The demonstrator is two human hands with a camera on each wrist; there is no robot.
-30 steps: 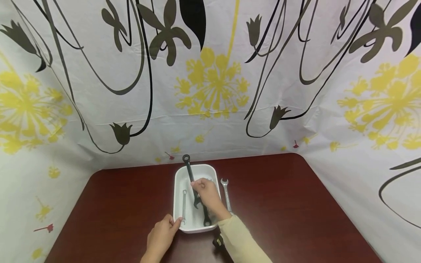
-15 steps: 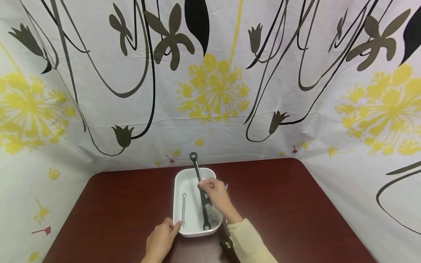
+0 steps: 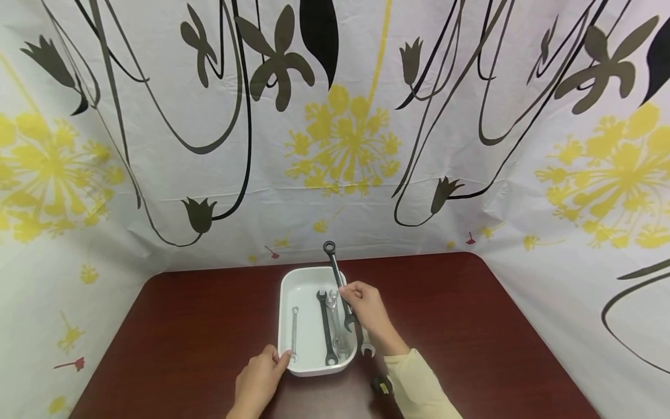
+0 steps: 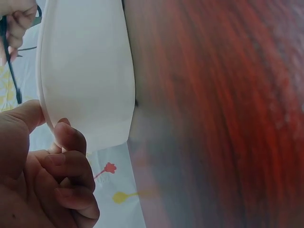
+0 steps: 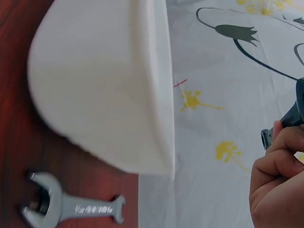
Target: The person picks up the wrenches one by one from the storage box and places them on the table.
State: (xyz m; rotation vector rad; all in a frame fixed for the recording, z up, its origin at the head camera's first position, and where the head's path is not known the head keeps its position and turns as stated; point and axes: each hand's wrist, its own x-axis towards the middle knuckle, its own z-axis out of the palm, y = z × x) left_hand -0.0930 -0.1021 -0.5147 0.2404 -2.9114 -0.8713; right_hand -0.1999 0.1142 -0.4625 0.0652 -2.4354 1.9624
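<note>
My right hand [image 3: 365,302] pinches a dark combination wrench [image 3: 335,267] over the right rim of a white tray [image 3: 309,279]. The wrench's ring end points away, its open end hangs lower. With thumb and fingers my left hand [image 3: 259,378] grips the tray's near left corner; the left wrist view shows the thumb at the rim and a finger against the outer wall. Inside lie a small silver wrench [image 3: 295,334] at left, a dark wrench [image 3: 327,331] in the middle and silver wrenches [image 3: 335,320] at right, partly overlapping.
Right of the tray, a silver open-end wrench [image 5: 90,206] lies on the dark red tabletop [image 3: 471,326], partly hidden by my right hand in the head view. A small black object with a yellow mark [image 3: 382,385] shows beside the sleeve. Patterned white cloth [image 3: 345,209] stands behind the table.
My right hand has moved right with the dark wrench, from over the tray's middle to its right rim. The wrenches inside now show more fully. My left hand keeps its hold on the corner.
</note>
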